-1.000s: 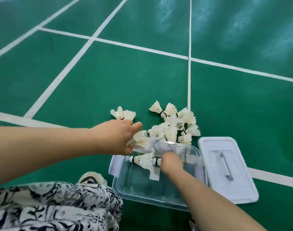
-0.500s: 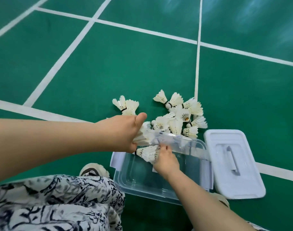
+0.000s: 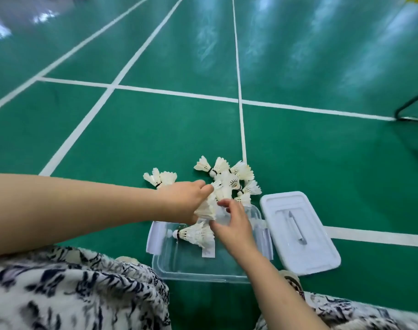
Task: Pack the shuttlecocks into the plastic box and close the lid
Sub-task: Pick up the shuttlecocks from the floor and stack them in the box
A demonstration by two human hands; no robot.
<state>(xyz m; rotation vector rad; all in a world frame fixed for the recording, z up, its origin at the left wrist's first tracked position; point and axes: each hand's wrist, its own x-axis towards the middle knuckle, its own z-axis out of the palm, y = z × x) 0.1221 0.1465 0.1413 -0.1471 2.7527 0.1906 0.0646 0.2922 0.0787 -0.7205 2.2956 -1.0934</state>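
A clear plastic box sits on the green court floor in front of my knees, with one white shuttlecock lying inside it. Just beyond the box's far rim lies a pile of several white feather shuttlecocks, and two more shuttlecocks lie to its left. My left hand grips a shuttlecock above the box's far edge. My right hand reaches over the box, fingers spread and touching that same shuttlecock. The white lid rests handle-up right of the box.
White court lines cross the green floor ahead. A black metal stand leg sits at the far right. My patterned trouser knees and a shoe frame the box on both sides.
My right hand rose from inside the box to its far rim. My left hand moved forward to the pile, still gripping a shuttlecock. The camera tilted up.
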